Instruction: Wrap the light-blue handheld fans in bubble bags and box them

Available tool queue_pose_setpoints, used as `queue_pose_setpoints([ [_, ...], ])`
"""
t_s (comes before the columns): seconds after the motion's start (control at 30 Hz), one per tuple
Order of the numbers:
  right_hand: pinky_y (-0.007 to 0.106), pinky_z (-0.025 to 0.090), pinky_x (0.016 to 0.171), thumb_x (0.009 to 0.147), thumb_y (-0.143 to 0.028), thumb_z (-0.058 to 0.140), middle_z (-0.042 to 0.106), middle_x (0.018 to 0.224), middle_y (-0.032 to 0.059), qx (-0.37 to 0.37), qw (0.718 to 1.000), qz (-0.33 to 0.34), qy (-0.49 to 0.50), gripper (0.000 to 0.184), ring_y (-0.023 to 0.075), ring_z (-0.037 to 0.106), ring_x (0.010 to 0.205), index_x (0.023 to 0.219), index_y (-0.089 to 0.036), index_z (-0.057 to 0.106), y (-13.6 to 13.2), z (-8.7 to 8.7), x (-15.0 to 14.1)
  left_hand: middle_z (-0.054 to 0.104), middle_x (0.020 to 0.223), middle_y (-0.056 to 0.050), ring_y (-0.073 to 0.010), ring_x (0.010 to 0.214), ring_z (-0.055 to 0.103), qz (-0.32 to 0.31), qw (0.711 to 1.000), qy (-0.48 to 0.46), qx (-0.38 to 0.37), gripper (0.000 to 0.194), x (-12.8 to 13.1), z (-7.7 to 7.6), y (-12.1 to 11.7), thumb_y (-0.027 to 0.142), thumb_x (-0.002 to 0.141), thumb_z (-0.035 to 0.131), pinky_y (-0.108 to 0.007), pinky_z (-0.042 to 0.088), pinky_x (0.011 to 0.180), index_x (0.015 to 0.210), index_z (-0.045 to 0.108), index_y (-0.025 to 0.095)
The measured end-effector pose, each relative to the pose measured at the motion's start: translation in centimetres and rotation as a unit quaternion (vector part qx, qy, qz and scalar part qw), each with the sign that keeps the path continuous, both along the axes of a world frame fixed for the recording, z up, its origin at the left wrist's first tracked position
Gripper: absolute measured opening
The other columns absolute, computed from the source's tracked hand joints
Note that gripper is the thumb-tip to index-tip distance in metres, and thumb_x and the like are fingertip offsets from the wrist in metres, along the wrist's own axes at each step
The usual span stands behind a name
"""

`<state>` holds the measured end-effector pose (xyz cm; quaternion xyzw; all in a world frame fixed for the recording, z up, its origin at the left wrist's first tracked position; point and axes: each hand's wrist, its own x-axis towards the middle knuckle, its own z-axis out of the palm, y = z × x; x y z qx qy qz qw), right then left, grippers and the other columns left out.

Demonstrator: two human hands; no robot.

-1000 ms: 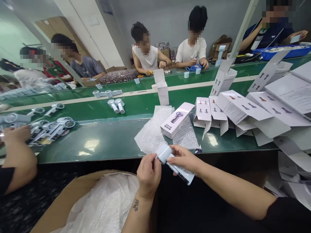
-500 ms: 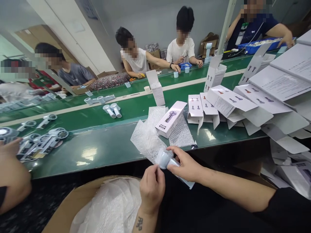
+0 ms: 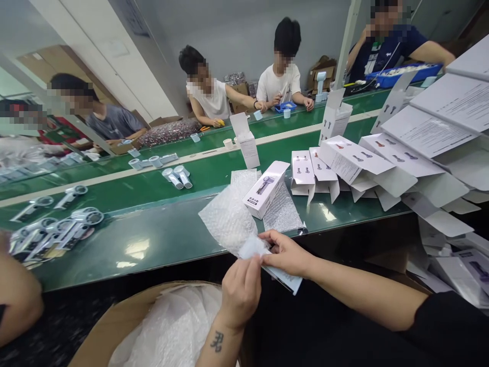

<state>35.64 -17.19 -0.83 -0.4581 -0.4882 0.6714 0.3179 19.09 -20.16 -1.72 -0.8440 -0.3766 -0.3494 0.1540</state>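
My right hand [image 3: 287,253] grips a pale blue hand-held fan [image 3: 283,277] by its body, just below the front edge of the green bench. My left hand [image 3: 240,288] pinches the mouth of a bubble-wrap bag [image 3: 228,218] that now covers the fan's round head. The fan's handle sticks out toward me under my right palm. A closed white product box [image 3: 265,189] lies on the bench just beyond, on more bubble-wrap bags [image 3: 282,210].
Stacks of flat and folded white boxes [image 3: 367,163] fill the right side. A cardboard carton with plastic lining [image 3: 164,326] sits below me. Fans [image 3: 61,229] lie at the left near another person's arm [image 3: 17,300]. Several people sit across the green conveyor [image 3: 153,178].
The bubble-wrap bag, lying on the bench a second ago, has been pulled over the fan's head by my left hand. The camera has swung a little to the right.
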Motion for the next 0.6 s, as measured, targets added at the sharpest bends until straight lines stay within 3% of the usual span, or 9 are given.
queue_pose_setpoints([
  [0.2, 0.032, 0.054, 0.045, 0.073, -0.030, 0.070, 0.055, 0.078, -0.0032, -0.164, 0.979, -0.052, 0.106, 0.040, 0.0115, 0.057, 0.049, 0.097, -0.022, 0.038, -0.1, 1.0, -1.1, 0.063, 0.079, -0.005, -0.0141, 0.064, 0.063, 0.152, 0.970, -0.176, -0.076, 0.018, 0.1, -1.6, -2.1, 0.013, 0.086, 0.051, -0.025, 0.054, 0.058, 0.104, 0.054, 0.017],
  [0.3, 0.026, 0.049, 0.041, 0.080, -0.027, 0.063, 0.052, 0.064, -0.0059, -0.238, 0.965, -0.054, 0.090, 0.028, 0.0103, 0.053, 0.043, 0.093, -0.021, 0.038, -0.4, 0.7, -2.2, 0.065, 0.073, -0.003, -0.0138, 0.061, 0.063, 0.132, 0.962, -0.212, -0.112, 0.010, 0.8, -1.3, -3.7, 0.015, 0.086, 0.051, -0.024, 0.054, 0.058, 0.091, 0.058, 0.020],
  [0.4, 0.024, 0.047, 0.041, 0.085, -0.024, 0.056, 0.052, 0.062, -0.0055, -0.287, 0.955, -0.041, 0.063, 0.017, 0.0108, 0.054, 0.044, 0.089, -0.021, 0.040, -0.4, 0.6, -2.5, 0.067, 0.072, -0.003, -0.0143, 0.059, 0.065, 0.110, 0.942, -0.249, -0.195, 0.008, 0.6, -0.1, -4.5, 0.023, 0.085, 0.054, -0.024, 0.055, 0.058, 0.090, 0.060, 0.020],
  [0.47, 0.023, 0.047, 0.042, 0.087, -0.020, 0.050, 0.053, 0.060, -0.0049, -0.276, 0.961, 0.008, 0.017, 0.006, 0.0103, 0.054, 0.043, 0.085, -0.020, 0.044, -0.2, 1.3, -2.1, 0.067, 0.072, -0.003, -0.0152, 0.060, 0.065, 0.151, 0.911, -0.290, -0.253, 0.018, 0.1, 0.8, -4.6, 0.033, 0.082, 0.060, -0.024, 0.054, 0.057, 0.093, 0.059, 0.018],
  [0.53, 0.023, 0.045, 0.044, 0.087, -0.014, 0.042, 0.052, 0.055, -0.0030, -0.221, 0.963, 0.130, -0.088, 0.015, 0.0100, 0.052, 0.040, 0.075, -0.017, 0.048, 0.0, 3.0, -0.9, 0.063, 0.066, -0.001, -0.0148, 0.057, 0.062, 0.179, 0.870, -0.344, -0.305, 0.031, -0.1, 1.5, -4.7, 0.043, 0.077, 0.064, -0.024, 0.052, 0.055, 0.094, 0.058, 0.018],
  [0.6, 0.026, 0.046, 0.048, 0.085, -0.012, 0.042, 0.056, 0.054, 0.0015, -0.070, 0.936, 0.249, -0.237, 0.021, 0.0127, 0.054, 0.042, 0.068, -0.015, 0.053, 0.0, 5.5, 0.8, 0.054, 0.056, 0.004, -0.0123, 0.047, 0.055, 0.182, 0.813, -0.404, -0.378, 0.041, 0.4, 1.7, -5.3, 0.054, 0.076, 0.062, -0.022, 0.048, 0.048, 0.095, 0.056, 0.019],
])
